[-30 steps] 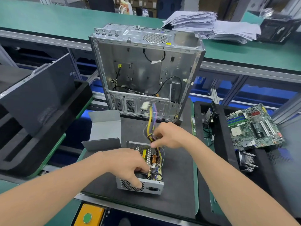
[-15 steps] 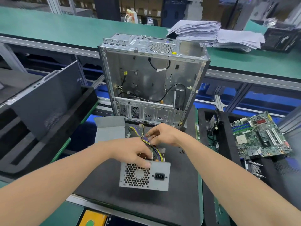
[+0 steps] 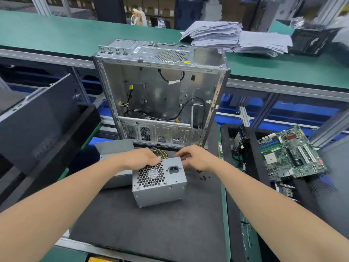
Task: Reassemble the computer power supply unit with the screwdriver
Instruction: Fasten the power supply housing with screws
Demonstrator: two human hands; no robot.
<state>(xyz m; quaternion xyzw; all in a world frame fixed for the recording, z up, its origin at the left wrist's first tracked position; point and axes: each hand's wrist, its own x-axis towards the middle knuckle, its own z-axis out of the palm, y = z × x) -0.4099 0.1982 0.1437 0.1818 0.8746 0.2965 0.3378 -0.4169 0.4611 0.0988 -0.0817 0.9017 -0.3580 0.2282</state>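
Head view: power supply unit (image 3: 159,183), a grey sheet-metal box, sits on the dark foam-like mat (image 3: 151,227) covering the surface. Its near face shows a honeycomb fan grille and a black power socket (image 3: 173,169). Left hand (image 3: 140,159) rests on the unit's top left edge, fingers curled over the grille; grip closed on the unit. Right hand (image 3: 194,157) sits at the top right corner, fingers bent against the casing; whether they clamp it cannot be told. Yellow and black wires (image 3: 160,152) fan out behind the unit, between the hands. Just left lies a bent grey metal cover (image 3: 115,148), partly hidden by the left forearm. Small black screws (image 3: 204,177) lie loose on the mat to the right. Behind stands an open computer case (image 3: 160,95), bare perforated steel, upright, with black cables inside. Further right, a green motherboard (image 3: 290,152) rests on a black tray. Stacked papers (image 3: 213,35) lie on the green bench beyond.
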